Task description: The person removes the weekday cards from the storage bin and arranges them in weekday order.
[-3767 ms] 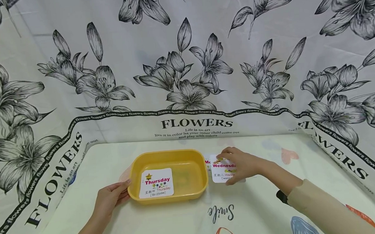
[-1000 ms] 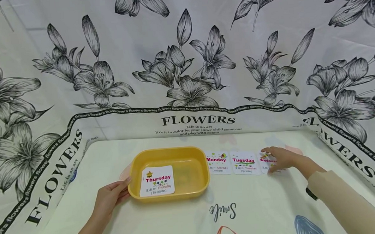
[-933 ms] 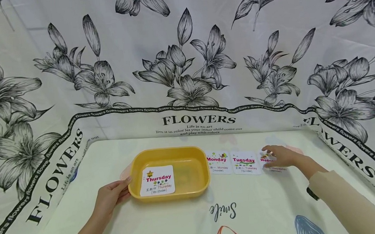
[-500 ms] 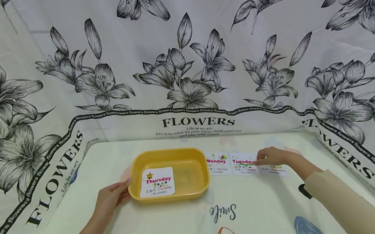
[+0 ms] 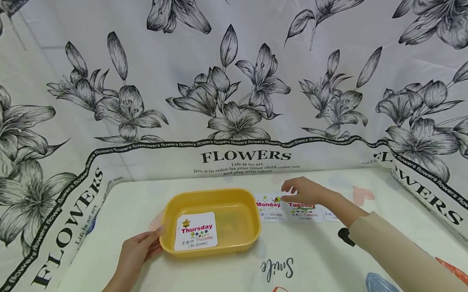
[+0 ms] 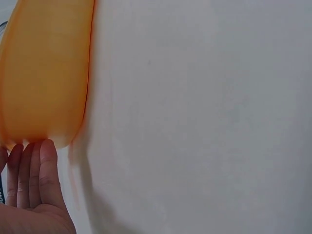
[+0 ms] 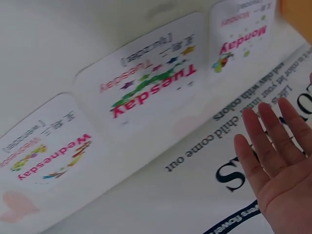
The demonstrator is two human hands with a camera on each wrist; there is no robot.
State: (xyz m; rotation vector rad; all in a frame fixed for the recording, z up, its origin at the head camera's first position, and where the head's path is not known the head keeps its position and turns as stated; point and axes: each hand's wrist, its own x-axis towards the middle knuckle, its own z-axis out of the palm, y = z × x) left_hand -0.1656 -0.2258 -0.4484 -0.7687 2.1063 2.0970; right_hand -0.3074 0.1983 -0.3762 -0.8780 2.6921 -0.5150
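A shallow yellow plastic tray (image 5: pixel 238 227) stands on the table. My left hand (image 5: pixel 138 250) holds its left end, thumb at the rim and fingers (image 6: pixel 48 170) against the outer wall. Inside the tray lies a white Thursday card (image 5: pixel 195 232). To its right, a Monday card (image 5: pixel 268 210), a Tuesday card (image 5: pixel 307 213) and a Wednesday card (image 7: pixel 51 141) lie in a row. Above the Monday and Tuesday cards hovers my right hand (image 5: pixel 307 191), holding nothing, its fingers extended in the right wrist view. My right arm covers much of the Wednesday card in the head view.
A pale printed cloth (image 5: pixel 209 279) covers the table, with drawn hearts and the word Smile. Behind and at both sides hangs a white curtain (image 5: pixel 187 166) with black lily prints and FLOWERS lettering.
My right hand carried the Wednesday card right, set it beyond the Tuesday card, let go and came back left. The left hand and tray stayed put.
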